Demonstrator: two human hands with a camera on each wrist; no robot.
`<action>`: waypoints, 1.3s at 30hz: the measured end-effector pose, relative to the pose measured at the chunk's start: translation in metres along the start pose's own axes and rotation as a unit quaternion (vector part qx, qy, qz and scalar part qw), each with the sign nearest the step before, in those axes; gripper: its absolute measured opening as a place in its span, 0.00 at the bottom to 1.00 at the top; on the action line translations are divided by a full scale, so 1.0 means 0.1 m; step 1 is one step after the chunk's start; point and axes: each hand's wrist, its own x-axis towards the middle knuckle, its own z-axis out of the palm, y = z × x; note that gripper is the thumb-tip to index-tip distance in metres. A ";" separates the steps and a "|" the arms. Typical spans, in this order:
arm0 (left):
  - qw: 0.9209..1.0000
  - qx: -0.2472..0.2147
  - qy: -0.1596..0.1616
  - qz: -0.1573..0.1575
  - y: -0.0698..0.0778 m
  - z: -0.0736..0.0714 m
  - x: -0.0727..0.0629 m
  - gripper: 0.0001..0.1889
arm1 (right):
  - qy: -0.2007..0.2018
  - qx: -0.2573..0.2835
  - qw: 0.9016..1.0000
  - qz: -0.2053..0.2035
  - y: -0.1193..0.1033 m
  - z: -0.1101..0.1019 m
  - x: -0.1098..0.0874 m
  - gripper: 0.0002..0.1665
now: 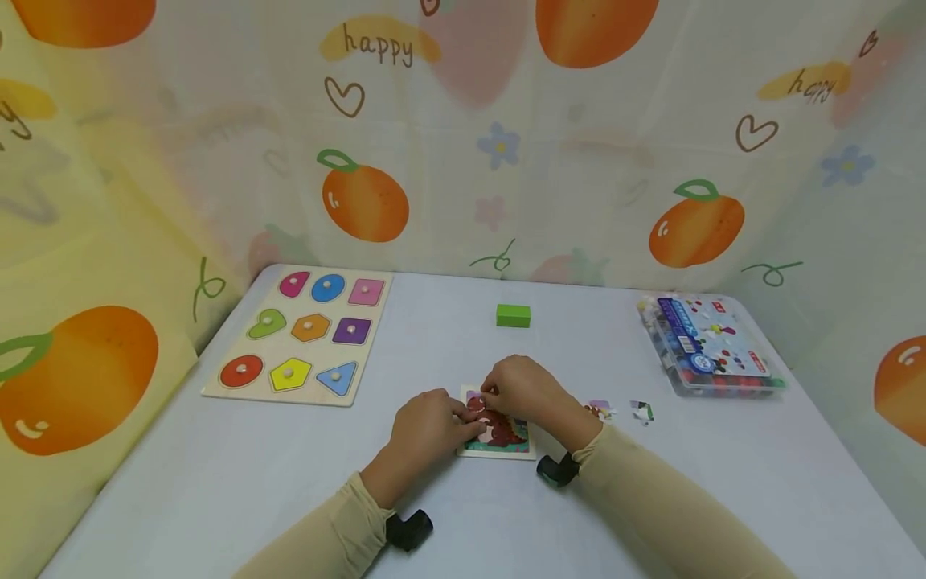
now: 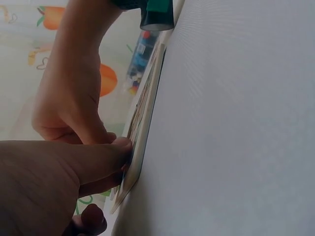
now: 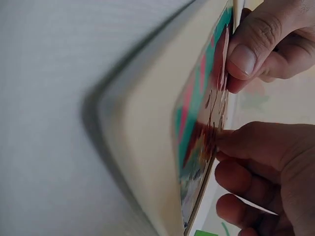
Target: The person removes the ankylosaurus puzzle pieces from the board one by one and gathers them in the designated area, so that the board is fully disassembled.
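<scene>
A small jigsaw puzzle [image 1: 502,434] with a reddish-brown dinosaur lies flat in a pale frame on the table. On its left side rests my left hand [image 1: 425,430], thumb and forefinger fairly straight against the picture. My right hand [image 1: 526,392] reaches over the upper edge, its thumb and forefinger pinching a puzzle piece at the picture's upper left; the fingertips hide most of that piece. The right wrist view shows the left thumb [image 3: 243,60] pressing the picture near the right fingertips. Loose puzzle pieces [image 1: 641,412] lie right of the frame, some partly behind the right wrist.
A shape board [image 1: 271,350] with knobbed coloured shapes lies at the back left. Behind the puzzle sits a green block [image 1: 513,316]. At the back right is a clear plastic box [image 1: 712,346] with a printed label. A fruit-patterned curtain [image 1: 448,193] borders the table.
</scene>
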 end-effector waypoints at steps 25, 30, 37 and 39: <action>1.000 -0.019 -0.016 -0.014 -0.01 -0.05 -0.02 0.09 | -0.011 0.054 0.994 0.090 0.81 -0.31 -0.56 0.06; 1.000 -0.017 -0.019 0.000 -0.01 -0.02 0.00 0.09 | -0.028 0.081 0.990 0.109 0.90 -0.25 -0.67 0.06; 1.000 -0.005 -0.025 0.006 0.01 -0.01 0.04 0.09 | -0.012 0.074 0.992 0.097 0.91 -0.22 -0.71 0.03; 1.000 0.002 -0.026 0.013 0.02 -0.01 0.05 0.09 | -0.002 0.081 0.993 0.088 0.86 -0.22 -0.71 0.04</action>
